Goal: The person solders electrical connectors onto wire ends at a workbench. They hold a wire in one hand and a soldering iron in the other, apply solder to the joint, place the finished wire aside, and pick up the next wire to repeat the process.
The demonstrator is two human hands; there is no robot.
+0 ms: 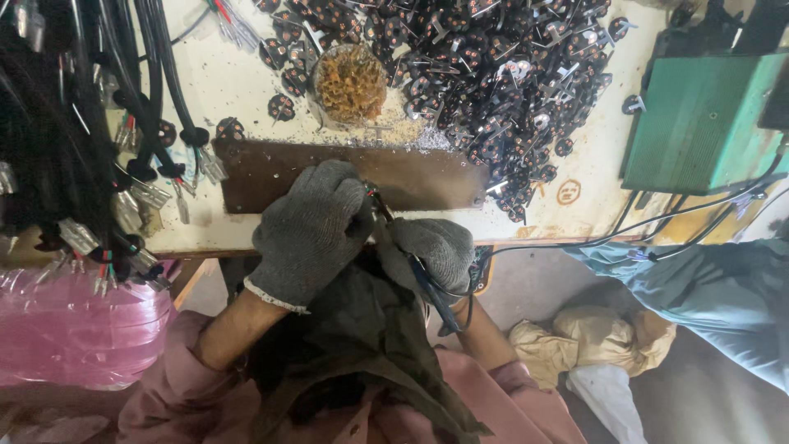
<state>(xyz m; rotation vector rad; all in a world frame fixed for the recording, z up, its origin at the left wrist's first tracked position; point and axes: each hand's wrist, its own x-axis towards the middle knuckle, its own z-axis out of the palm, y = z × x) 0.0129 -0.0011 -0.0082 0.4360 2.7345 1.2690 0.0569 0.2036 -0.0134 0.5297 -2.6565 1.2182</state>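
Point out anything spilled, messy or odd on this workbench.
Pale shavings and grit lie scattered on the bench around the clear jar of coppery bits. The small black parts sit in a loose heap, not a bin. Both gloved hands, left and right, look normal.

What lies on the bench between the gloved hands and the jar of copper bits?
In the head view, a dark brown plate fixed to the bench lies between the hands and the jar, with pale filings scattered along its far edge.
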